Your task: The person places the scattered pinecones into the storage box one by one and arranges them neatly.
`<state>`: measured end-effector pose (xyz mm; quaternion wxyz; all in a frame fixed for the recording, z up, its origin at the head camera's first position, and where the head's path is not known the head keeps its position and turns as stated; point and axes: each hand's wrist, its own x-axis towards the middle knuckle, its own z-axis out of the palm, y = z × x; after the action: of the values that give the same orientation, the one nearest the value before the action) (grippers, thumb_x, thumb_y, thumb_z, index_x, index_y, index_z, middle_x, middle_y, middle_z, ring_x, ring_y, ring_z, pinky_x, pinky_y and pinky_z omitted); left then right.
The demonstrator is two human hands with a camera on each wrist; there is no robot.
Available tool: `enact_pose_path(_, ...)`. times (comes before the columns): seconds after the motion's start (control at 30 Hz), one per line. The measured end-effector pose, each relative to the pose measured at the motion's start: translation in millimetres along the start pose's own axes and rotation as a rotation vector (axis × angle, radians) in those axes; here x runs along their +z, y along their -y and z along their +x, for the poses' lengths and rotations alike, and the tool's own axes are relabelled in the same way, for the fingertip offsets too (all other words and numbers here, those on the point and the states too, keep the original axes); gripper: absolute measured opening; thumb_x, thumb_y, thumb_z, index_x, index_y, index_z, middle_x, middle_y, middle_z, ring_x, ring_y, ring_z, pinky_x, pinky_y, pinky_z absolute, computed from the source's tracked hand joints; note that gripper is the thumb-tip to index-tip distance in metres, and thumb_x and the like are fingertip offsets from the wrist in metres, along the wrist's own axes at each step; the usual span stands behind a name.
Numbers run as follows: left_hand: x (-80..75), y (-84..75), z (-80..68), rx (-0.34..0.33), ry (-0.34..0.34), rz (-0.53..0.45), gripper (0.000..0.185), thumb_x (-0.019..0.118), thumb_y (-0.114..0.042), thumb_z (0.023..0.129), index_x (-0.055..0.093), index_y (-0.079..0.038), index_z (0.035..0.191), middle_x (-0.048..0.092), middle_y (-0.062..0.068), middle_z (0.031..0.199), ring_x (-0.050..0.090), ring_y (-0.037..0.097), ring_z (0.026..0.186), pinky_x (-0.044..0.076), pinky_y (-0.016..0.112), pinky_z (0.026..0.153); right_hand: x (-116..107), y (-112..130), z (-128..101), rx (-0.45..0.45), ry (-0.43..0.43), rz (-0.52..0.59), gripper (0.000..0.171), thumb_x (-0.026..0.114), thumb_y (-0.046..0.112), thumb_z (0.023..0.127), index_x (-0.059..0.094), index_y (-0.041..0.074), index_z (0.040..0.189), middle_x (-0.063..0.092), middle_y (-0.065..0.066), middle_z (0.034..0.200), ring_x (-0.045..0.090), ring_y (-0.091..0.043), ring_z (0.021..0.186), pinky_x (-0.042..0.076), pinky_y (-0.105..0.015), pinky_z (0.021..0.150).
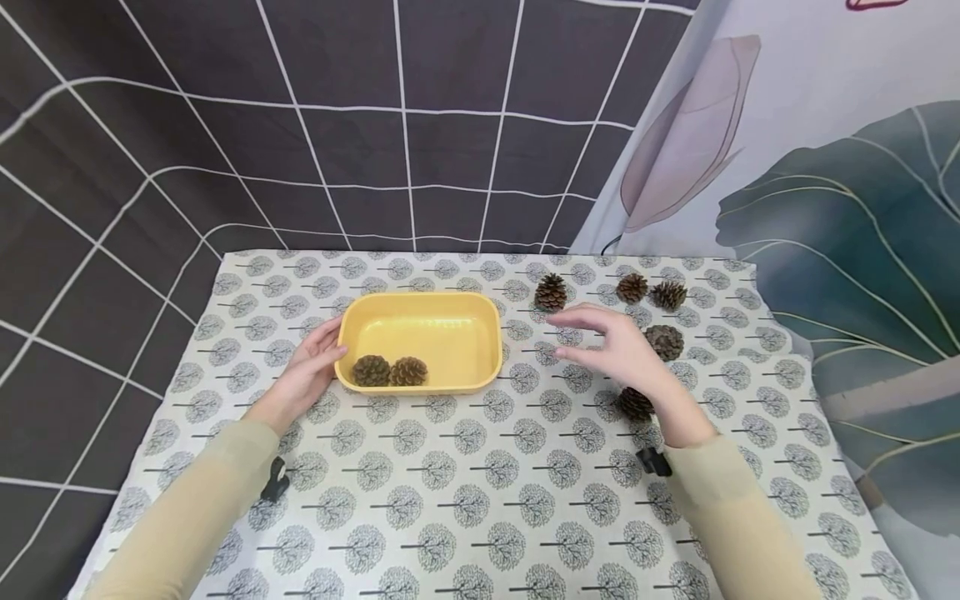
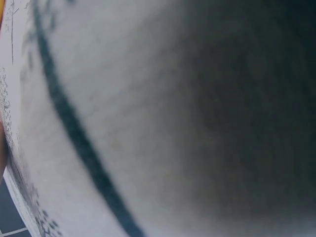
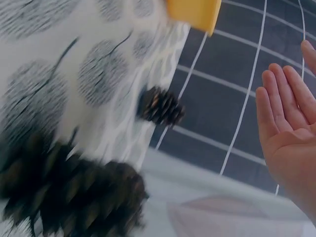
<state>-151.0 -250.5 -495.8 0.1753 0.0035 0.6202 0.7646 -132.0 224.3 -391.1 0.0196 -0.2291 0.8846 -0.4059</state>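
The brown, woody, cone-shaped pine cone point(image 1: 551, 292) is probably light and stiff, with rough, somewhat brittle scales that should grip well, best pinched gently around its broad middle. It lies beyond the far right corner of the yellow, rounded-rectangular, plastic-looking bin point(image 1: 442, 333), just past the fingertips of the right hand point(image 1: 617, 343), whose thumb and fingers stand apart, empty; the left hand point(image 1: 306, 368) holds the bin's left rim.
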Motion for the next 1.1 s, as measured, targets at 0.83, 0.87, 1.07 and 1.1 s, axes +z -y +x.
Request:
enact_pose_path(0.83, -0.4, -0.3, 0.4, -0.01, -0.006, -0.01, 0.074, 0.053, -0.001, 0.105, 0.016, -0.004, 0.168, 0.007, 0.015, 0.18, 0.009, 0.033, 0.168, 0.018, 0.038, 0.138, -38.1, -66.7, -94.9, 0.185, -0.09, -0.056, 0.044, 0.082, 0.005, 0.09, 0.07, 0.001, 0.132, 0.072, -0.024, 0.132, 0.054, 0.024, 0.111, 0.042, 0.004, 0.1)
enact_pose_path(0.87, -0.3, -0.4, 0.4, -0.01, -0.006, -0.01, 0.073, 0.053, -0.001, 0.105, 0.016, -0.005, 0.168, 0.007, 0.015, 0.18, 0.009, 0.033, 0.168, 0.018, 0.038, 0.138, -39.2, -68.2, -97.8, 0.202, -0.08, -0.06, 0.044, 0.082, 0.007, 0.09, 0.07, 0.001, 0.132, 0.071, -0.024, 0.133, 0.052, 0.025, 0.111, 0.042, 0.004, 0.1)
enact_pose_path(1.07, -0.6, -0.5, 1.2, -0.006, -0.006, -0.016, 0.072, 0.052, 0.0, 0.105, 0.018, -0.006, 0.168, 0.007, 0.015, 0.179, 0.008, 0.032, 0.168, 0.018, 0.037, 0.138, -42.5, -78.2, -110.0, 0.299, -0.036, -0.079, 0.05, 0.084, 0.017, 0.091, 0.068, 0.005, 0.138, 0.069, -0.024, 0.139, 0.047, 0.029, 0.109, 0.043, 0.004, 0.096)
enact_pose_path(1.1, -0.8, -0.3, 1.3, -0.008, -0.005, -0.016, 0.072, 0.052, 0.0, 0.105, 0.018, -0.006, 0.168, 0.007, 0.015, 0.18, 0.008, 0.032, 0.168, 0.018, 0.037, 0.138, -42.5, -79.4, -111.4, 0.308, -0.034, -0.079, 0.051, 0.084, 0.017, 0.091, 0.068, 0.005, 0.138, 0.068, -0.024, 0.14, 0.047, 0.029, 0.109, 0.043, 0.004, 0.096)
